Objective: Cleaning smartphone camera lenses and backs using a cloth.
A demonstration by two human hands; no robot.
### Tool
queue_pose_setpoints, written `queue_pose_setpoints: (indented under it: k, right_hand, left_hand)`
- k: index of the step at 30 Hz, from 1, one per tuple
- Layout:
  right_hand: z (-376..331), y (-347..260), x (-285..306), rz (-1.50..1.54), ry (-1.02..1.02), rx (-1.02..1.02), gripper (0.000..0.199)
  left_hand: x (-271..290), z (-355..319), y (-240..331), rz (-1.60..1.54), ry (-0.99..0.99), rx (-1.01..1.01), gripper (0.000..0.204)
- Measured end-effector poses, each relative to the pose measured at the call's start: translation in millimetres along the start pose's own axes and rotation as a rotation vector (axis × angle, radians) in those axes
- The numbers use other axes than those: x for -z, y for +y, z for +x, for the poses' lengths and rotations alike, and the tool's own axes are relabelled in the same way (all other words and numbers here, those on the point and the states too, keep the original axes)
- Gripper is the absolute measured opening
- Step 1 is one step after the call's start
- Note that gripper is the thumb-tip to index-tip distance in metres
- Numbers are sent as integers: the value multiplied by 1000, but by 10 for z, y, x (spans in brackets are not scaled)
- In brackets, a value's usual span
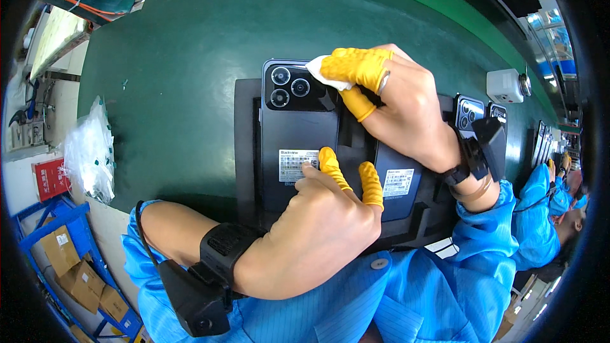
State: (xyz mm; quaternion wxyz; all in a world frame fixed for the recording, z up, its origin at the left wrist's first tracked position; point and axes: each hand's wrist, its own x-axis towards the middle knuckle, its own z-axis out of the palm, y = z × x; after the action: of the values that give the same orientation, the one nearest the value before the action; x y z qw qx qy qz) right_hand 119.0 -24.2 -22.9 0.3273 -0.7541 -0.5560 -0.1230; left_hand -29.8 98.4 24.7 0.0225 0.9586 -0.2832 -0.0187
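A dark smartphone (298, 128) lies back up on a black foam tray (246, 152), its top end reaching past the tray's far edge. My right hand (397, 105), in yellow finger cots, pinches a folded white wiping cloth (324, 75) against the phone's top right corner, beside the three round lenses. My left hand (311, 235) rests over the lower part of this phone, fingers apart, with fingertips on the white label (297, 164); it also wears yellow finger cots. To its right, a second phone (397, 200) with a similar label lies in the tray, partly hidden under my right forearm.
More phones (469, 111) lie to the right of the tray. A small white container (506, 86) stands behind them on the green table (178, 76). Clear plastic bags (92, 155) hang at the left edge. Cartons fill a blue rack (57, 228). Co-workers in blue sit at far right.
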Motion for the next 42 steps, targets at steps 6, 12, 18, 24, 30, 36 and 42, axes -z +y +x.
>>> queue_pose_setpoints:
  k: [6,12,18,24,30,36,42]
  right_hand:
    - [-56,-67,18,-34,39,33,30]
    - [-225,-221,111,37,-108,54,35]
    - [28,-95,152,13,-11,31,29]
    - [-50,-58,50,-75,9,81,29]
    - [-217,-212,92,-23,-93,148,32]
    - [-147,-248,14,-23,-94,283,26]
    - [-21,-250,-30,-36,-108,332,21]
  left_hand:
    - [-7,-11,17,19,-8,21,46]
    - [-11,-4,14,36,-10,1,43]
    - [-23,-2,13,5,53,27,44]
    - [-12,-1,22,11,-1,24,45]
    - [-20,-7,11,46,23,16,39]
    - [-22,1,18,41,40,33,24]
    - [2,8,-1,40,58,10,23]
